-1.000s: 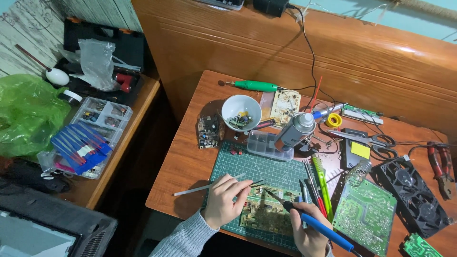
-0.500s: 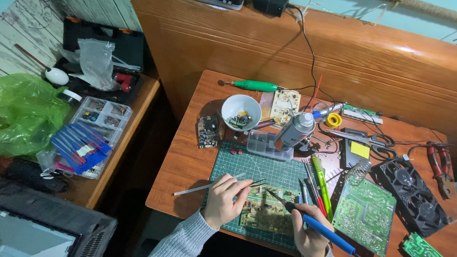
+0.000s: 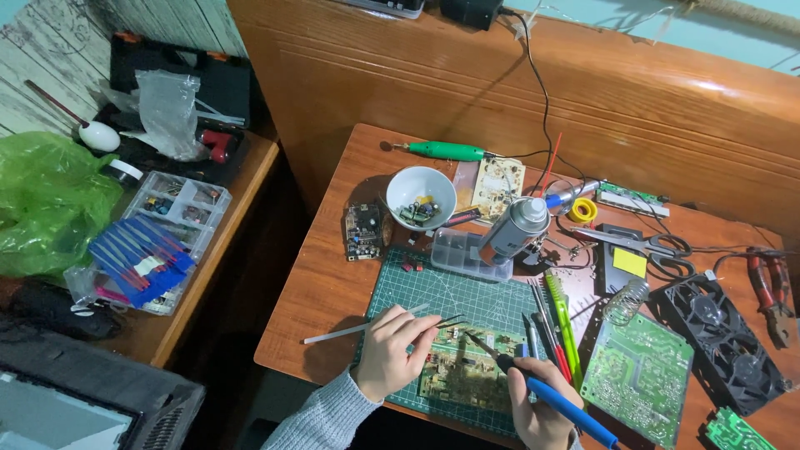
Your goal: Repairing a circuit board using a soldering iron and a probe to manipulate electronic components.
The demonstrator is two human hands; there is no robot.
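Observation:
A green circuit board lies on a green cutting mat at the table's near edge. My left hand rests on the mat beside the board and grips tweezers whose tips point at the board; a thin white stick juts out to the left of the hand. My right hand holds a blue-handled soldering iron with its tip down on the board.
Behind the mat stand a white bowl of parts, a spray can, a clear parts box and a green rotary tool. Right: another green board, a black fan, scissors, pliers. A cluttered side table stands left.
Hands stay at the board; the soldering iron tip and tweezers shift only slightly over it.

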